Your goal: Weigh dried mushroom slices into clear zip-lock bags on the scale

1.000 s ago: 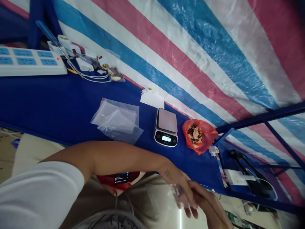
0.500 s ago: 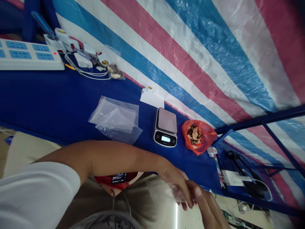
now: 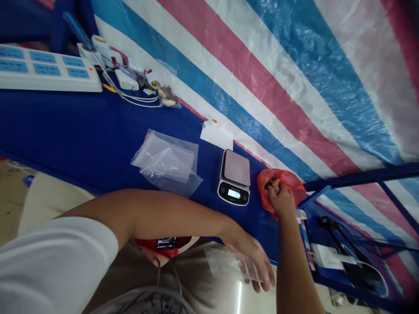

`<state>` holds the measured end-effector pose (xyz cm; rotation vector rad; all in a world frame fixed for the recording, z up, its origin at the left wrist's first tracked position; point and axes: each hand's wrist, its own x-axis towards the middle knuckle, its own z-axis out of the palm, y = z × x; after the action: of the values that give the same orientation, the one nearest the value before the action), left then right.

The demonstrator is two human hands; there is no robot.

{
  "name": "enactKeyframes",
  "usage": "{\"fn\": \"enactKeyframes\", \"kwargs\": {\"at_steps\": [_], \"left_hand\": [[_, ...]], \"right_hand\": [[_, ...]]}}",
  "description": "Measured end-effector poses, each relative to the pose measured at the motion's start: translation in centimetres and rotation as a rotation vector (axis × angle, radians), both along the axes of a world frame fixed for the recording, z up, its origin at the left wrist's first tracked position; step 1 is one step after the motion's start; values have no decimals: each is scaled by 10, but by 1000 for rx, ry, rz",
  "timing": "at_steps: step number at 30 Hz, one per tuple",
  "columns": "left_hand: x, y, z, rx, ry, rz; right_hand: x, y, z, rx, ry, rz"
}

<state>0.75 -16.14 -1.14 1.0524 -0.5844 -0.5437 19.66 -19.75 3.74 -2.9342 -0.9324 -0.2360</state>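
Observation:
My left hand (image 3: 250,257) is at the front edge of the table, its fingers closed on a clear plastic bag (image 3: 221,262) that hangs over my lap. My right hand (image 3: 283,203) reaches into an open red plastic bag (image 3: 296,189) at the table's right side. Its fingers are curled down on the dark and pale dried slices (image 3: 272,183) in that bag, and they partly hide them. Left of the red bag stands a kitchen scale (image 3: 237,168) with a bare plate and a lit display.
Flat clear plastic bags (image 3: 166,159) lie left of the scale. A white card (image 3: 217,134) lies behind it. Farther left are a power strip (image 3: 49,78), cables and a small bag of slices (image 3: 169,98). A striped sheet (image 3: 229,74) rises at the back.
My right hand has left my left hand and moved up and right into the red bag. My left hand keeps the clear bag. The view has shifted slightly.

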Motion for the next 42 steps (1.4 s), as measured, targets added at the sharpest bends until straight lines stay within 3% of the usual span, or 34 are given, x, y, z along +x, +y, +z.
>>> {"fn": "enactKeyframes", "kwargs": {"at_steps": [3,7,18,30,36,42], "left_hand": [[7,1,-3,20,291,-282],[11,4,-5,15,485,-374],[14,4,-8,-2,539,-309],[14,5,-9,3,550,-283],[14,5,-11,-4,522,-263],[12,10,-9,-25,513,-230]], "right_hand": [[3,17,-10,-110,-17,-97],[-1,23,-13,-170,-53,-63],[-3,25,-14,54,-140,13],[5,27,-15,-14,-88,-49],[10,24,-7,14,-100,-5],[12,20,11,85,-134,-56]]}}
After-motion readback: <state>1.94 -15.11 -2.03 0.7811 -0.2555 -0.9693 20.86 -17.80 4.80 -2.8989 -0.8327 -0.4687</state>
